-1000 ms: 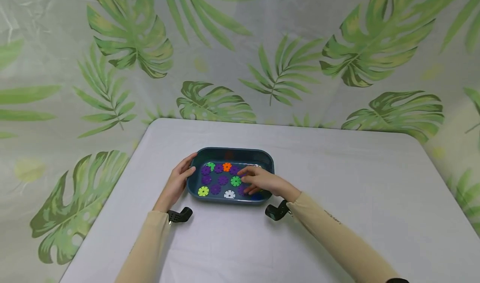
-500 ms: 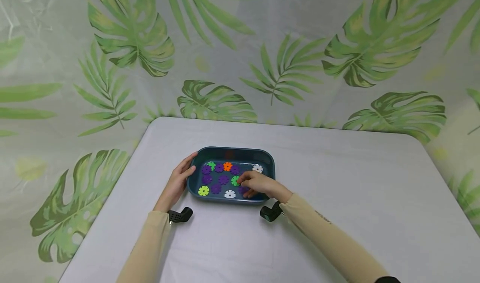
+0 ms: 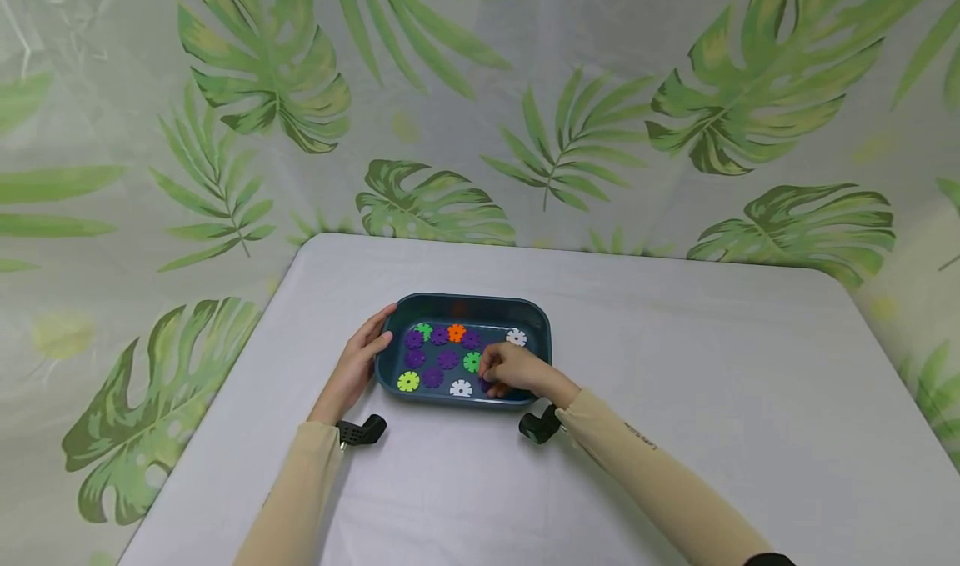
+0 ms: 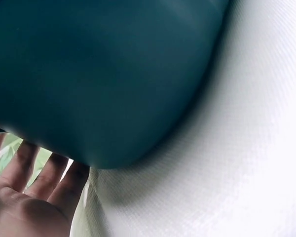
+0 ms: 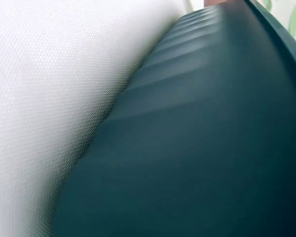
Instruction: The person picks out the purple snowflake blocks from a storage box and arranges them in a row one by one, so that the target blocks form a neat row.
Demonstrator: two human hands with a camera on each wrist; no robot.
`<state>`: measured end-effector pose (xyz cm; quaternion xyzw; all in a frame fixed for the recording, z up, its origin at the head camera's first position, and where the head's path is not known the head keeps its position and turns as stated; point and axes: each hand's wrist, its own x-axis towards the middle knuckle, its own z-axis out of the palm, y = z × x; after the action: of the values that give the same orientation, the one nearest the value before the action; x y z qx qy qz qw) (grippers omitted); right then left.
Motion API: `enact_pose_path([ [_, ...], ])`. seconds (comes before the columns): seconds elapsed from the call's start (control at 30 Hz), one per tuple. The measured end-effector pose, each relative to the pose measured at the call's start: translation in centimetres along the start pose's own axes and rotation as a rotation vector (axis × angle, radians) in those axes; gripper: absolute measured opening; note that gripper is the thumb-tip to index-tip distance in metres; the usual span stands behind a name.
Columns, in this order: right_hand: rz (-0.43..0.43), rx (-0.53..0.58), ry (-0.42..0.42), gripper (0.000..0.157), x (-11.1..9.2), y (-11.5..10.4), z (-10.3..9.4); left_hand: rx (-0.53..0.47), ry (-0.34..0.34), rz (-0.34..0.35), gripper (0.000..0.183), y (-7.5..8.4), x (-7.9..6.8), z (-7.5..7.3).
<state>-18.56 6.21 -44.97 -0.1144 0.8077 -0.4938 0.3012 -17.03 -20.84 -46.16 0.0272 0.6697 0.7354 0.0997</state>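
A dark teal tray stands on the table with flat, notched snowflake discs inside. My left hand holds its left end, thumb at the rim; the left wrist view shows fingers along the outer wall. Inside the tray's right part, my right hand curls down and pinches a purple snowflake disc, mostly covered by the fingers. Just left of those fingertips lies a green disc. The right wrist view shows only the tray's outer wall, with the right hand out of sight.
Other discs lie spread in the tray: several purple ones, an orange one, a yellow one and white ones. A white cloth covers the table. Behind it hangs a leaf-patterned sheet.
My right hand has moved slightly left and toward me, off the green disc and down onto a purple one, its fingers closing. A white disc at the back right came into view. My left hand stays put.
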Motion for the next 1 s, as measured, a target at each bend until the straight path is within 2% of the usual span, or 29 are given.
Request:
enact_pose_path([
  [0.3,-0.126,-0.021,0.07,0.011,-0.9,-0.3,-1.0,0.034,-0.017,0.016,0.051,0.0,-0.1,-0.1],
  [0.53,-0.169,0.081,0.169,0.016,-3.1,0.0,-4.2,0.077,-0.033,0.029,0.052,-0.4,0.1,-0.3],
  [0.8,-0.118,0.204,0.301,0.024,-5.6,4.0,-9.2,0.113,-0.032,0.064,0.052,-2.3,0.9,-1.1],
  [1.0,-0.052,0.193,0.32,0.025,-6.2,7.6,-10.8,0.093,-0.032,0.05,0.054,-0.6,0.2,-0.3],
])
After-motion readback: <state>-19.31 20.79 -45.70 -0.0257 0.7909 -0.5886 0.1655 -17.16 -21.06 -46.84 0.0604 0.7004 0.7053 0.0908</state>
